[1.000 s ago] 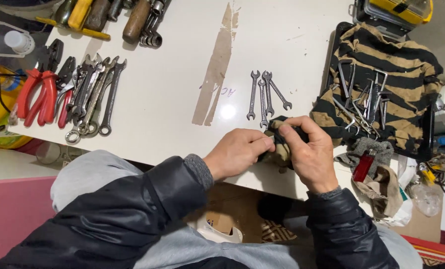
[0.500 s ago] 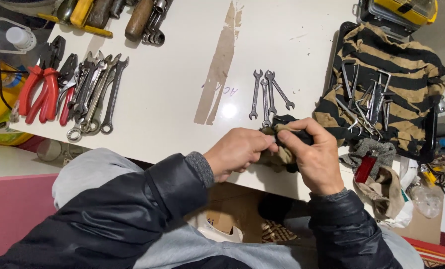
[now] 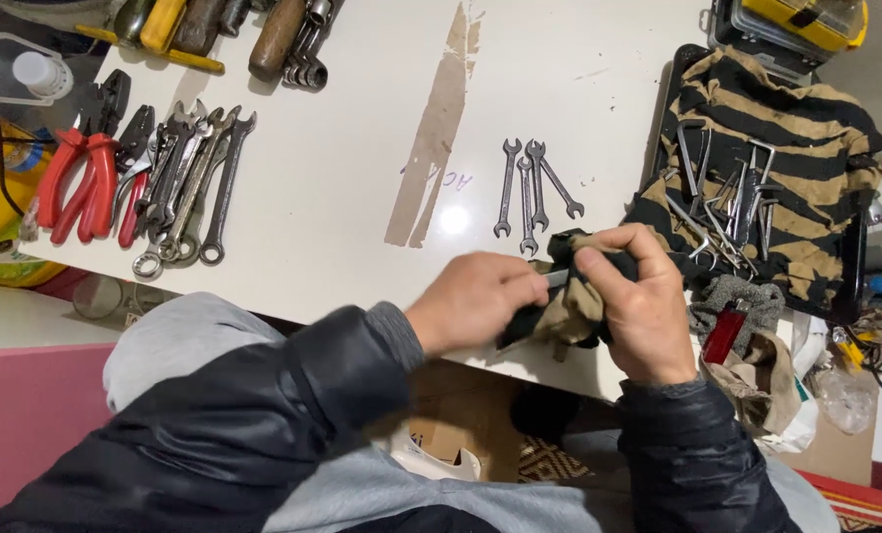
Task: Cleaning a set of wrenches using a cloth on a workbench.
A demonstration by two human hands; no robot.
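Note:
My left hand [image 3: 475, 304] pinches one end of a small metal tool [image 3: 556, 278], most of it hidden. My right hand [image 3: 638, 301] wraps a black and tan rag [image 3: 571, 308] around the tool's other end, at the near edge of the white table [image 3: 362, 168]. Three small open-end wrenches [image 3: 527, 192] lie side by side on the table just beyond my hands.
A row of larger wrenches [image 3: 192, 183] and red-handled pliers [image 3: 77, 178] lies at the left. Wooden-handled tools [image 3: 275, 38] sit at the back. A striped cloth [image 3: 766, 168] at the right carries several hex keys and small tools. A yellow case [image 3: 806, 20] stands at the back right.
Both hands have shifted slightly right along the table edge, and the right hand has drawn the rag further over the tool.

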